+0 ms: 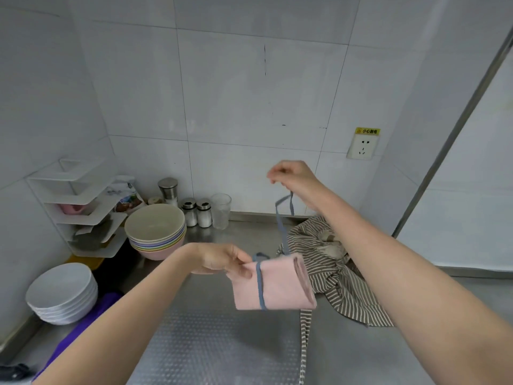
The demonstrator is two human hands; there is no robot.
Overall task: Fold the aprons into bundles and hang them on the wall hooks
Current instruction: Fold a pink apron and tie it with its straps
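The left hand (pixel 222 259) pinches the left edge of the pink bundle (pixel 274 284), held above the counter (pixel 222 343); the right hand (pixel 291 176), higher and nearer the back wall, pinches the blue strap (pixel 280 218), which runs steeply up from the bundle. The striped apron (pixel 333 268) lies unfolded towards the counter's back right

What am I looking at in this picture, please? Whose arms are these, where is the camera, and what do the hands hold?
There is no machine. A person wears one camera on the head, looking down at their own arms. The left hand pinches a folded pink apron, lifted above the steel counter. The right hand pulls its blue strap upward; the strap is wrapped around the bundle. A striped apron lies crumpled on the counter. At the left stand stacked bowls and white plates.
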